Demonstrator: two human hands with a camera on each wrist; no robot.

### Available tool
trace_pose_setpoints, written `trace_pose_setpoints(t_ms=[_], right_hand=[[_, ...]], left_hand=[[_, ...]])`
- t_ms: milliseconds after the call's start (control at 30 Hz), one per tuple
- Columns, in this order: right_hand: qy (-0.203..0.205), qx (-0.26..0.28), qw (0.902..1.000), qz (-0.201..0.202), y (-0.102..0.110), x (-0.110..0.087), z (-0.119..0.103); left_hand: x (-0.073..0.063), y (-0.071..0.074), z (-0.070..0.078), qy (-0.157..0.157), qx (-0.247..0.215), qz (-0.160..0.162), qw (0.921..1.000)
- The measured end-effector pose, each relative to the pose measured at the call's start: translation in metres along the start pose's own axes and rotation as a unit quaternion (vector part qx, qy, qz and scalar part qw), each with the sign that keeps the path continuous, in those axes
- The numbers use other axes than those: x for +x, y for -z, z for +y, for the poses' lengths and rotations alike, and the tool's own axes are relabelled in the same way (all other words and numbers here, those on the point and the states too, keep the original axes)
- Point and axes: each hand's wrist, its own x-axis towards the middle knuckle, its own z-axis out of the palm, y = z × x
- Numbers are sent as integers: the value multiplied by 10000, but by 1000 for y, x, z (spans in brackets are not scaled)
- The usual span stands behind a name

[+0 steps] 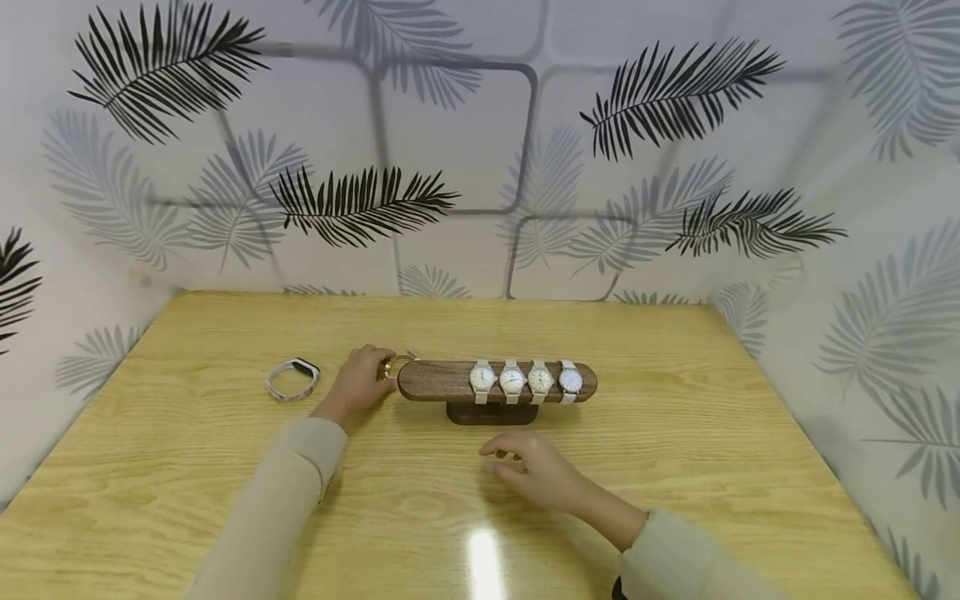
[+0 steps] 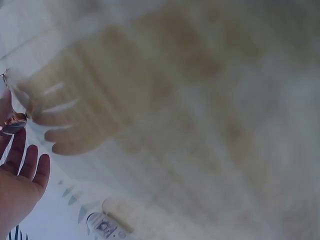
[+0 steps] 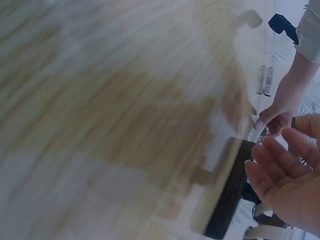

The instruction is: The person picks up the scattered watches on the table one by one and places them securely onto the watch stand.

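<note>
Walnut oval stand [image 1: 442,380], four round-faced watches [image 1: 527,380]

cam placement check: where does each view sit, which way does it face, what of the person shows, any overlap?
Head: above, facing forward and down at the table; both sleeves, left hand pinching a watch at the end of the watch stand, right hand open.
Left wrist: by the left palm, blurred table.
Right wrist: by the right hand's fingers, facing the stand's base.
Shared: right wrist and head both show the left hand.
</note>
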Motion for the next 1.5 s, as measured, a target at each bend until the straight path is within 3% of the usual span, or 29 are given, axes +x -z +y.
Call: trace_pose_setpoints(t_ms=[167, 467, 600, 800, 1000, 1233, 1333, 1500], right_hand=[[-760, 841, 9930, 326, -11, 7, -1], [-1325, 1377, 9792, 677, -15, 10, -1], [-1371, 1477, 9749, 948, -18, 12, -3], [-1153, 1806, 9682, 1293, -25, 20, -10], [-1508, 2664, 9422, 1359, -31, 25, -19], [-1686, 3696, 9033, 1379, -30, 23, -25], [-1718, 4094, 8856, 1366, -27, 21, -26], [-1620, 4488, 8687, 1332, -22, 18, -25]], left_hand=[[-11, -5, 5, -15, -383, 120, 9992], [-47, -13, 31, 91, -1059, -37, 9943], [-59, -16, 47, -105, -1026, 126, 9946], [-71, -23, 68, -523, -601, 366, 9961], [-82, -29, 87, -1118, -154, 627, 9916], [-85, -28, 102, -2053, 678, 1141, 9697], [-86, -27, 106, -2220, 860, 1280, 9628], [-86, -26, 108, -2361, 715, 1416, 9587]])
